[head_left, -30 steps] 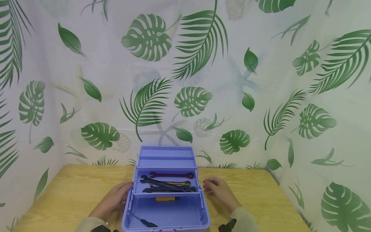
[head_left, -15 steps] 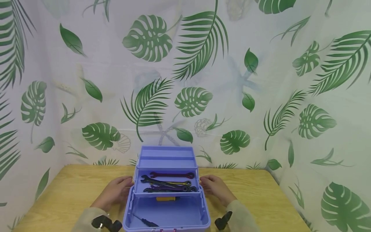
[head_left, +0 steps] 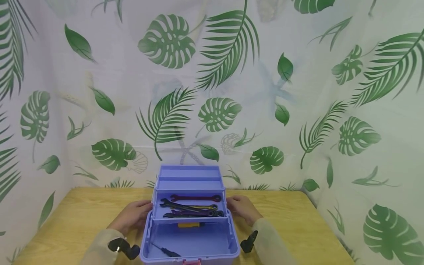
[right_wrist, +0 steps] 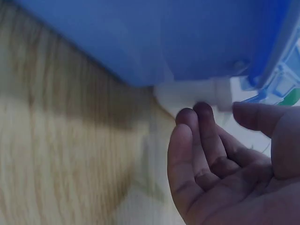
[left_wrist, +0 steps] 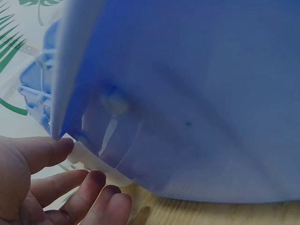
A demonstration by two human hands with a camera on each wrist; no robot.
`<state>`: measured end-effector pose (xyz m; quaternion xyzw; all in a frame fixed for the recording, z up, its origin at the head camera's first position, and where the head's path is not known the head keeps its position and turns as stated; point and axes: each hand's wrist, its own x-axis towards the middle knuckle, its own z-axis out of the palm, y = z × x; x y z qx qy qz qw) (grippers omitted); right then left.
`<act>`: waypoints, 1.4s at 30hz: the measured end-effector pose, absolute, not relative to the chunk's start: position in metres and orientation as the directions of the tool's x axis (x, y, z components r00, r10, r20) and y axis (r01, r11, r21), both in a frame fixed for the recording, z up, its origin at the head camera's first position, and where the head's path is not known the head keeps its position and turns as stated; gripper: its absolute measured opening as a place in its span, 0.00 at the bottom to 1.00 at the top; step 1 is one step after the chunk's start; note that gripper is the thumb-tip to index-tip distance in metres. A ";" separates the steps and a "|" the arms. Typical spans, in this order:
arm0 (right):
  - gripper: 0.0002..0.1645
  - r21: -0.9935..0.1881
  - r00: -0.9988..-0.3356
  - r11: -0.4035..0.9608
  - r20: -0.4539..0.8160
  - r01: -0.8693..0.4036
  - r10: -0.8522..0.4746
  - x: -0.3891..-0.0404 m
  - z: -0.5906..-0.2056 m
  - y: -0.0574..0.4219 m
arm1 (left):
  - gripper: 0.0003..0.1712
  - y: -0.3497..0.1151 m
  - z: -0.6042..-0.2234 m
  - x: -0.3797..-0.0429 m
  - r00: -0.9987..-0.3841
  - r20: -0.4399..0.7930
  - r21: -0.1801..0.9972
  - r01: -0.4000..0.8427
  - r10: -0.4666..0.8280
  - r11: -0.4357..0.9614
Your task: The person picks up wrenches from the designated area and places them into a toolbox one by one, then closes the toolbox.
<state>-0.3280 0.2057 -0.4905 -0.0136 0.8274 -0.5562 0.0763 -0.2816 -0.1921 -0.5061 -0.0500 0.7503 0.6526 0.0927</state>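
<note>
Toolbox (head_left: 190, 235) sits open at the near middle of the counter (head_left: 69, 217), its tray (head_left: 189, 218) raised and carrying several wrenches (head_left: 190, 208). Left hand (head_left: 132, 216) is at the tray's left end, fingers loosely spread, thumb tip against the box edge. Right hand (head_left: 243, 208) is at the right end, fingers relaxed, just beside the box; contact cannot be told. Screwdriver (head_left: 165, 251) lies in the bottom compartment.
</note>
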 end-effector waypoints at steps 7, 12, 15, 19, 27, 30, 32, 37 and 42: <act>0.19 -0.929 -0.983 0.361 -0.134 0.082 -0.122 -0.329 -0.493 0.204 | 0.33 -0.194 -0.510 -0.285 -0.969 -0.225 0.972 -0.217 0.100 0.086; 0.19 -0.930 -0.985 0.361 -0.123 0.071 -0.121 -0.329 -0.493 0.203 | 0.35 -0.196 -0.510 -0.289 -0.965 -0.213 0.977 -0.205 0.152 0.065; 0.18 -0.926 -0.987 0.370 -0.117 0.068 -0.112 -0.330 -0.491 0.201 | 0.35 -0.196 -0.510 -0.291 -0.964 -0.207 0.978 -0.199 0.166 0.064; 0.16 -0.919 -0.988 0.393 -0.097 0.041 -0.124 -0.328 -0.486 0.198 | 0.35 -0.198 -0.511 -0.293 -0.963 -0.198 0.980 -0.190 0.185 0.056; 0.16 -0.899 -0.993 0.437 -0.040 -0.013 -0.111 -0.327 -0.482 0.195 | 0.34 -0.199 -0.512 -0.295 -0.962 -0.173 0.985 -0.167 0.212 0.046; 0.16 -0.904 -0.995 0.427 -0.021 -0.023 -0.098 -0.328 -0.483 0.195 | 0.34 -0.198 -0.510 -0.296 -0.974 -0.176 0.981 -0.161 0.143 0.107; 0.16 -0.914 -0.995 0.405 -0.003 -0.037 -0.096 -0.328 -0.484 0.196 | 0.33 -0.197 -0.510 -0.297 -0.981 -0.166 0.979 -0.150 0.105 0.141; 0.13 -0.936 -0.994 0.342 0.052 -0.082 -0.095 -0.330 -0.483 0.197 | 0.33 -0.196 -0.507 -0.299 -0.989 -0.128 0.983 -0.116 0.078 0.139; 0.12 -0.932 -0.993 0.343 0.093 -0.112 -0.072 -0.331 -0.481 0.197 | 0.35 -0.200 -0.504 -0.299 -0.987 -0.075 0.994 -0.062 0.140 0.095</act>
